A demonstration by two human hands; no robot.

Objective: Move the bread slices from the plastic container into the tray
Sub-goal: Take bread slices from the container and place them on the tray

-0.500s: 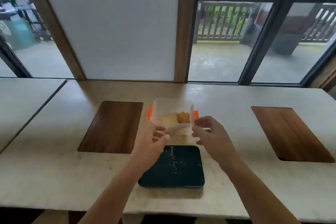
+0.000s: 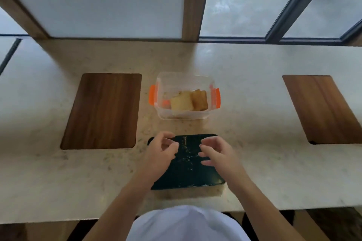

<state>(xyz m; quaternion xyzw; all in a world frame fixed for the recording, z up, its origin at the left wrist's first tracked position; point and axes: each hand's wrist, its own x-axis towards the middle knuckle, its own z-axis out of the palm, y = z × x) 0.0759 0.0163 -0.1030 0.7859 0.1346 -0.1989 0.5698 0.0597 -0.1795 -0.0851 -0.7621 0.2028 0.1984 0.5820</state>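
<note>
Head view: left hand (image 2: 163, 151) and right hand (image 2: 216, 153) hover loosely curled, empty, over the tray (image 2: 188, 174) (crumbed), bread slices (image 2: 189, 100) in the plastic container (image 2: 184, 115) just beyond, likely awaiting a reach

Both hands cover the near corners of the tray (image 2: 188, 174), the right wooden board (image 2: 323, 109) runs off the frame's edge, and the bread slices (image 2: 189, 100) blur behind the container (image 2: 184, 115) wall, their count too soft to tell.
</note>
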